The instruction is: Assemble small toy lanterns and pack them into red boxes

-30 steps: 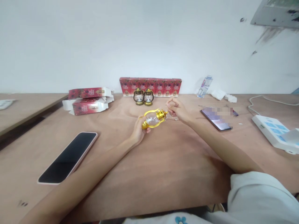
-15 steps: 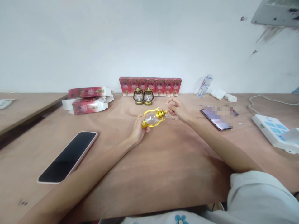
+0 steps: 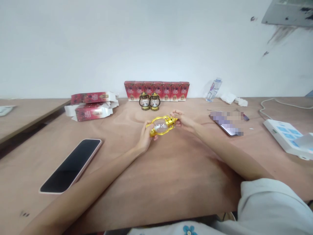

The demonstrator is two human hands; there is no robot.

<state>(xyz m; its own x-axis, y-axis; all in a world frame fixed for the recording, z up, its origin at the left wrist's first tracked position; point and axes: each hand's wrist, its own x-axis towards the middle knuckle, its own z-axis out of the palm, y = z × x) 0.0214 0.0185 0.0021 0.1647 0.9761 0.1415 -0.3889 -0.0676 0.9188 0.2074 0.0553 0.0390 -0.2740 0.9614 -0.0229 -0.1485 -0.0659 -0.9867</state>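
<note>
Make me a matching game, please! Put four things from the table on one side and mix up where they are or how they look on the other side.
Things:
1. Gold lantern
2. Pair of dark lanterns
3. Phone with a pale pink rim
4. Bottle

Places and states:
A. Lying flat, its screen dark
B. Standing in front of the row of red boxes
C. Tilted, near the wall
D. Held in the left hand

Right pairs: 1-D, 2-B, 3-A, 4-C
</note>
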